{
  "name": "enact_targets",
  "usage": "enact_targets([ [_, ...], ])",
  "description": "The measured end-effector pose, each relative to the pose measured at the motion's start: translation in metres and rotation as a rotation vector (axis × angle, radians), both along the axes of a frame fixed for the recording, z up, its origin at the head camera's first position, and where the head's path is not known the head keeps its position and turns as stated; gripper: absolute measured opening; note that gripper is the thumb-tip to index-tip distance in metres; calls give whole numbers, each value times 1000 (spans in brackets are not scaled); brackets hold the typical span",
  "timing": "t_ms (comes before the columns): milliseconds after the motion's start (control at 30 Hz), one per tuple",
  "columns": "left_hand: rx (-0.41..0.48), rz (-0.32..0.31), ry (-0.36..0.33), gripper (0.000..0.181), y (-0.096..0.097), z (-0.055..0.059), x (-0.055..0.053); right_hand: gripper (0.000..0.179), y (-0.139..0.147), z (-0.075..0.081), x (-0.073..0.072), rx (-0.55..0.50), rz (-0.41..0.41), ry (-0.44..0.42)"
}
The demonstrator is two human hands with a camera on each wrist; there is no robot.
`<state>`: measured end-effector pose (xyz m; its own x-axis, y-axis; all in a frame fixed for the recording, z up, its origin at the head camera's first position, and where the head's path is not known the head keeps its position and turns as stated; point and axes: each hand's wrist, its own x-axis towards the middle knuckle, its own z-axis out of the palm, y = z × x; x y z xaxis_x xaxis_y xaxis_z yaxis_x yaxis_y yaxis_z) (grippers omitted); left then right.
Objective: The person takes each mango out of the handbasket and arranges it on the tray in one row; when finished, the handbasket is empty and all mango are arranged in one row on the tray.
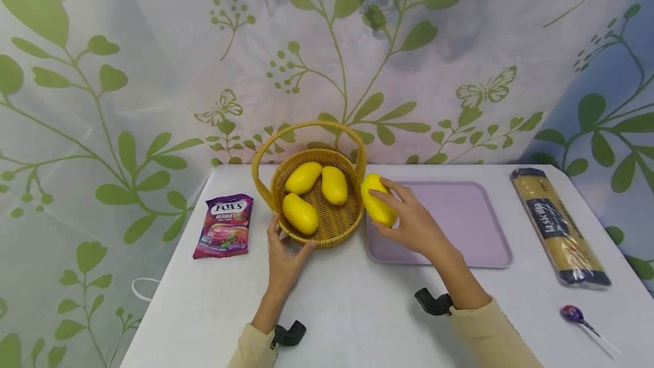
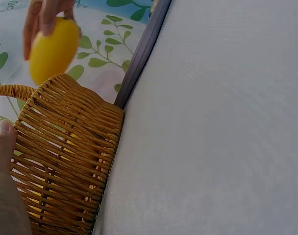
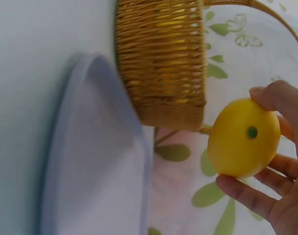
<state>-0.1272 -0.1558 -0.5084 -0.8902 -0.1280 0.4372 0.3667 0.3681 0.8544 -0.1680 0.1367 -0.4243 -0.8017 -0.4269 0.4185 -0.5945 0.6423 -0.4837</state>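
A yellow mango [image 1: 379,200] is gripped by my right hand [image 1: 416,223], raised beside the right rim of a wicker basket [image 1: 334,237]. The right wrist view shows thumb and fingers spread round the mango [image 3: 244,139], its green stem spot facing the camera. Inside the basket lie three more mangoes: one at the back left [image 1: 304,178], one at the back right [image 1: 334,185] and one at the front left [image 1: 300,214]. My left hand [image 1: 286,260] holds the basket's near left side. Its thumb [image 2: 3,147] lies at the rim in the left wrist view; the other fingers are hidden there.
A lilac tray [image 1: 449,260] lies right of the basket, under the right hand. A purple candy bag [image 1: 225,226] is at the left, a spaghetti pack [image 1: 559,226] at the far right, with a lollipop [image 1: 572,314] nearer. The basket's tall handle [image 1: 311,124] arches above it.
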Motion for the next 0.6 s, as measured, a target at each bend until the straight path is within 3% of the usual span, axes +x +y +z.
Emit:
enact_targets([
  [133,3,-3,3,96,1,0,0,60,9,-15,-5,27,-69,-46],
  [333,6,-3,-11,96,1,1,1,60,12,-37,-17,69,-95,-81],
  [600,7,-8,-6,95,1,1,1,63,13,-51,-25,102,-126,-129],
])
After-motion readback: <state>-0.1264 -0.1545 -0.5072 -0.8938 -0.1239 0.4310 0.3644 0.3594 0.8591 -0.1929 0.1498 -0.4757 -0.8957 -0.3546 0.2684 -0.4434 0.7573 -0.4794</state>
